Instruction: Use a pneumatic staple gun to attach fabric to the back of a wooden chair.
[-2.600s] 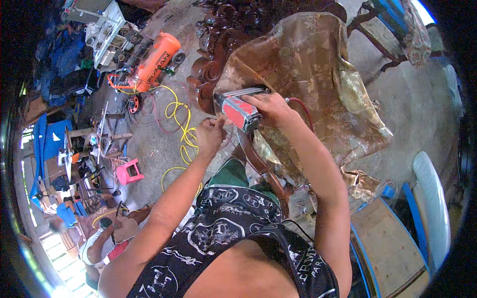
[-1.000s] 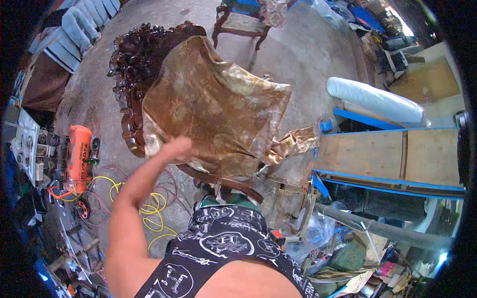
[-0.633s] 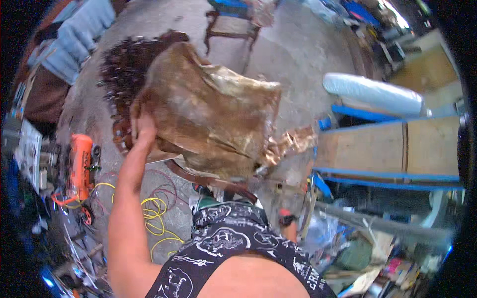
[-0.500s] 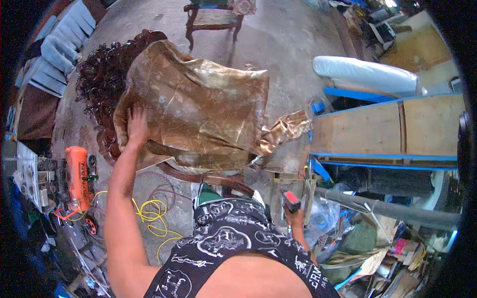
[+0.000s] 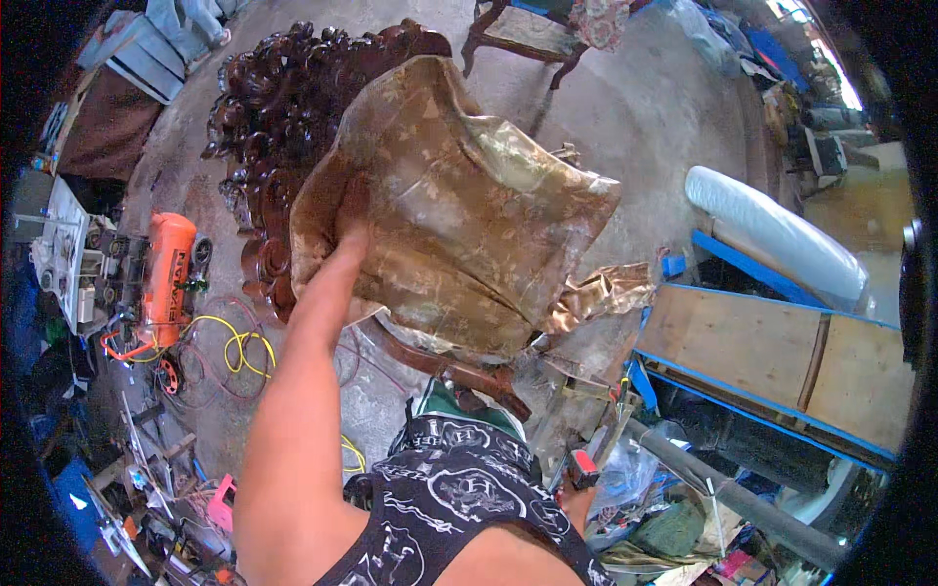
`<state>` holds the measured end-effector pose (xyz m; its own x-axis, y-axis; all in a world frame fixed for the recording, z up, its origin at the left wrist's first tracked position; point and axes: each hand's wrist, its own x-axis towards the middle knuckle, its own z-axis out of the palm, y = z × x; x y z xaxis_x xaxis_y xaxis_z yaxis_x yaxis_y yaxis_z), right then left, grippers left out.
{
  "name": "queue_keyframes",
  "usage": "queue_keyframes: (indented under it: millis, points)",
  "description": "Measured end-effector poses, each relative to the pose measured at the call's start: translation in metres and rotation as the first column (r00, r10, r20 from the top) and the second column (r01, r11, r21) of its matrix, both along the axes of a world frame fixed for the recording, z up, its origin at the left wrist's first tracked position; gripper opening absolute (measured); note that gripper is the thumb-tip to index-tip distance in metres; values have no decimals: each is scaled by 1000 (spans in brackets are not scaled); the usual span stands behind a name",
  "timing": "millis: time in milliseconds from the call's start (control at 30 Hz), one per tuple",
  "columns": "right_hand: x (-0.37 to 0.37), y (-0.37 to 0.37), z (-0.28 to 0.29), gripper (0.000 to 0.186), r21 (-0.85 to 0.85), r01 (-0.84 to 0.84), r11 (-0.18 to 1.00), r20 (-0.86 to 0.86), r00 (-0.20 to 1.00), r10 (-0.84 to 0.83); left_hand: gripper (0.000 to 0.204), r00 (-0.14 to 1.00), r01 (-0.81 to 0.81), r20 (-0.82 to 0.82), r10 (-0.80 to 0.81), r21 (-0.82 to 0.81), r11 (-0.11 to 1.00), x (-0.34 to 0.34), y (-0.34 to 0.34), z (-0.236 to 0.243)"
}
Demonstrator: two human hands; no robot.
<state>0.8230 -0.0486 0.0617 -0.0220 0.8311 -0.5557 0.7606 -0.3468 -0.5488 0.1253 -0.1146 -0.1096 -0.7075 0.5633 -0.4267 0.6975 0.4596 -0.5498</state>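
Observation:
In front of me a large gold-brown patterned fabric (image 5: 459, 215) lies draped over a chair or sofa back. The frame's dark, glossy carved wood (image 5: 283, 107) shows on the left, and a curved wooden rail (image 5: 440, 366) sticks out below the cloth. My left hand (image 5: 354, 223) lies on the cloth's left part, fingers stretched out and somewhat shadowed. Low beside my right hip, my right hand (image 5: 576, 500) is closed round a black hand tool with a red end (image 5: 583, 469); its exact kind is hard to tell. A crumpled tail of shiny gold fabric (image 5: 601, 293) hangs off the right corner.
An orange tank (image 5: 168, 278) stands at left near a coiled yellow hose (image 5: 244, 347). On the right are a wood panel with blue edges (image 5: 743, 337) and a plastic-wrapped cushion (image 5: 772, 234). A small wooden chair (image 5: 528, 34) stands beyond. Scraps (image 5: 684, 527) lie at lower right.
My view has turned, so the covered piece appears further right and tilted. My left hand stays on the fabric's left part. The tool is still in my right hand, low at my side.

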Motion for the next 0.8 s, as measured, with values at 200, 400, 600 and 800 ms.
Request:
queue_keyframes:
  millis: [200,400,600,800]
  points:
    - [-4,-37,-7,24,-92,279,956,-118,950,-289,56,903,35,-412,122,354,934,-64,-87,-148]
    - [23,-54,-1,33,136,31,990,49,998,-38,60,980,-193,21,199,353,915,-41,-54,-115]
    - [28,-1,-4,36,40,281,959,6,960,-282,66,584,-384,645,492,-315,868,75,-30,36]
    - [16,151,19,21,281,365,888,-269,918,-292,39,533,-669,846,-21,436,602,277,-10,-12]
